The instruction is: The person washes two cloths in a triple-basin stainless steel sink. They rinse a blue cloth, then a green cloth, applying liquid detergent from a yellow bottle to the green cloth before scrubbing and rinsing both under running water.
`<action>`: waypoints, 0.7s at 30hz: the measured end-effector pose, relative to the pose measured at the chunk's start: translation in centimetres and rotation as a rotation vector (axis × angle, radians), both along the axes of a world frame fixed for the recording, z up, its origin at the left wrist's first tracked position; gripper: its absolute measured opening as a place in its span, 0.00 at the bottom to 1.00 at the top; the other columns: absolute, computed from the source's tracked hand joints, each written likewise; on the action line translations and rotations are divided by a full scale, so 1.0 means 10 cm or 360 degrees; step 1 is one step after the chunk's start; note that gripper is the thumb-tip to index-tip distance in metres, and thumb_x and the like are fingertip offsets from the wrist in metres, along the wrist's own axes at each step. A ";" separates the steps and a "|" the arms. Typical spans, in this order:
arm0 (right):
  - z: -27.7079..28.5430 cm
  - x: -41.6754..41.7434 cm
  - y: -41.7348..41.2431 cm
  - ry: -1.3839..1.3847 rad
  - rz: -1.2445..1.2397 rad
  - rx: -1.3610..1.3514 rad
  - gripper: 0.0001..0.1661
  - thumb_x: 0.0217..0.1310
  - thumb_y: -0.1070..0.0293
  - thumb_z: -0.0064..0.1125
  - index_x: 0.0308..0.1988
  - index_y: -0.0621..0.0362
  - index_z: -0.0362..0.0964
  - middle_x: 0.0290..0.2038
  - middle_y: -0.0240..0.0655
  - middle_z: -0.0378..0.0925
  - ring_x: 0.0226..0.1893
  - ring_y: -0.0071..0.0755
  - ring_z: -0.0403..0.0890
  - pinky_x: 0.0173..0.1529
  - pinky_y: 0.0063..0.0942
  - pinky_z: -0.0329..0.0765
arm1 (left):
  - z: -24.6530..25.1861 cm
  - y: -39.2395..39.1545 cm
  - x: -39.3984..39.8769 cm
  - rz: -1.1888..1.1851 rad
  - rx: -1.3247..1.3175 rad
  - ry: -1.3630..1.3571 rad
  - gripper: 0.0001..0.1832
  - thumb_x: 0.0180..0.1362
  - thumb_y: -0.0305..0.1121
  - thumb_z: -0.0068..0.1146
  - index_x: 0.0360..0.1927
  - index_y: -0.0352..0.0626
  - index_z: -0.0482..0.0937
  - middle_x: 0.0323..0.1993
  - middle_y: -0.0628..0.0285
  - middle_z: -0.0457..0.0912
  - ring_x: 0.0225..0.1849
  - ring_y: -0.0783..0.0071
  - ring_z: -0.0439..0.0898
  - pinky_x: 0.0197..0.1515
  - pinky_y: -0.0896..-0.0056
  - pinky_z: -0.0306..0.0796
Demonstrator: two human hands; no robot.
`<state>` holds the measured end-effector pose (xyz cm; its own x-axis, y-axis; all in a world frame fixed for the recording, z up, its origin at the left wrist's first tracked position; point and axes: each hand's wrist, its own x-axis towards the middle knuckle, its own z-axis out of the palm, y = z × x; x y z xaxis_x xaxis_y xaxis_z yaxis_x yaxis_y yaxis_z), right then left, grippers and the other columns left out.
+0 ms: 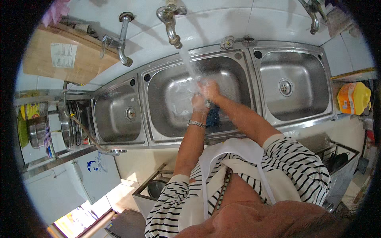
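Water runs from the middle tap point(171, 26) onto my two hands over the wide middle sink basin point(172, 125). My left hand point(199, 102), with a metal-band watch point(196, 123) at its wrist, is bent in close to my right hand point(210, 89). The right one is slightly farther toward the wall, directly in the stream. Spray blurs the fingers of both, so I cannot tell whether they grip anything. A dark blue item point(213, 116), perhaps a cloth, shows just below the hands, between my forearms; its upper end is partly hidden.
Smaller steel basins flank mine, at left point(116, 119) and right point(300, 101). A left tap point(123, 50) and a right tap point(312, 17) jut from the wall. A sink strainer point(227, 42) leans behind the rim. A yellow jug point(354, 98) stands far right; steel trays point(73, 125) stand left.
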<state>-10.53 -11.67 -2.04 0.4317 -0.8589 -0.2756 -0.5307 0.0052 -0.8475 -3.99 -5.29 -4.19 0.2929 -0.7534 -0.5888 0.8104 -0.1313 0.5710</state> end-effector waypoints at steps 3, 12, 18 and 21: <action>-0.31 0.01 -0.23 -0.0082 -0.0253 0.0357 0.32 0.57 0.43 0.51 0.43 0.63 0.75 0.43 0.54 0.77 0.43 0.56 0.78 0.49 0.46 0.72 | 0.37 -0.12 -0.01 -0.0164 0.0414 -0.0589 0.25 0.66 0.46 0.39 0.51 0.32 0.71 0.43 0.52 0.78 0.42 0.57 0.79 0.43 0.58 0.74; -0.41 0.20 -0.27 -0.0281 -0.0299 0.0637 0.31 0.62 0.45 0.47 0.43 0.65 0.75 0.41 0.54 0.78 0.43 0.51 0.78 0.50 0.41 0.72 | 0.06 -0.13 0.16 0.0021 0.0200 -0.0317 0.19 0.66 0.39 0.41 0.46 0.32 0.73 0.41 0.53 0.79 0.40 0.61 0.80 0.44 0.61 0.75; -0.96 -0.05 -0.44 -0.0390 -0.0051 0.0442 0.24 0.59 0.55 0.50 0.46 0.63 0.73 0.40 0.41 0.80 0.40 0.43 0.81 0.46 0.37 0.75 | 1.27 0.07 -0.35 -0.0398 -0.0184 -0.0683 0.16 0.65 0.40 0.47 0.44 0.36 0.73 0.40 0.57 0.77 0.40 0.66 0.78 0.44 0.66 0.73; -0.81 0.08 -0.45 -0.0225 -0.0022 0.0551 0.24 0.59 0.55 0.49 0.46 0.62 0.73 0.41 0.42 0.80 0.40 0.43 0.80 0.46 0.38 0.75 | 1.48 0.33 -0.40 -0.0642 -0.0304 -0.1402 0.15 0.63 0.39 0.50 0.45 0.37 0.72 0.42 0.59 0.74 0.43 0.66 0.75 0.47 0.66 0.70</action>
<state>-9.77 -16.16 -10.11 0.4756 -0.7310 -0.4893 -0.4064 0.3107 -0.8592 -7.95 -1.94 10.58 0.2687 -0.9528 -0.1415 0.0001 -0.1468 0.9892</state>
